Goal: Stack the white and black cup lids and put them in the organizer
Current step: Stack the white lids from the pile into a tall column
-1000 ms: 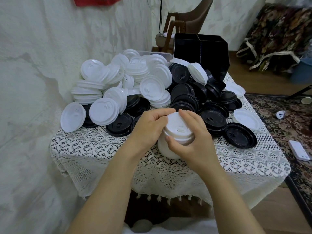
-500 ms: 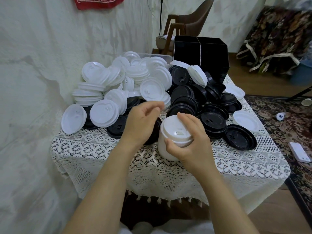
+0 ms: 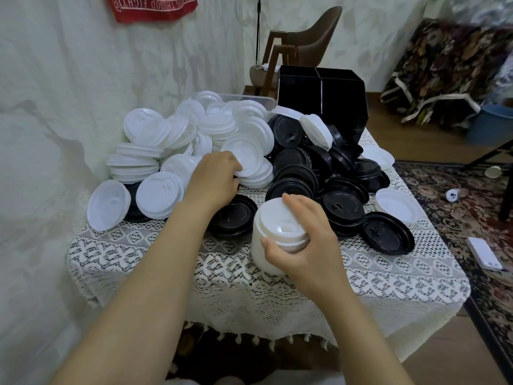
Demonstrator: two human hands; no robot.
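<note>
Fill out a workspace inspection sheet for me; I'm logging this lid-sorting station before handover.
Surface: table under a lace cloth, its far half buried in lids.
Job's things: white lids piled left, black lids right; a white stack stands at the front; organizer at the back.
Clutter: clear bin behind the white lids.
Hands: left hand grips a lid by its rim in the white pile; right hand holds the stack's top.
Cables: thin dark line on the wall; cannot tell if it is a cable.
Surroundings: chair, red cloth, rug, white device on the floor.
</note>
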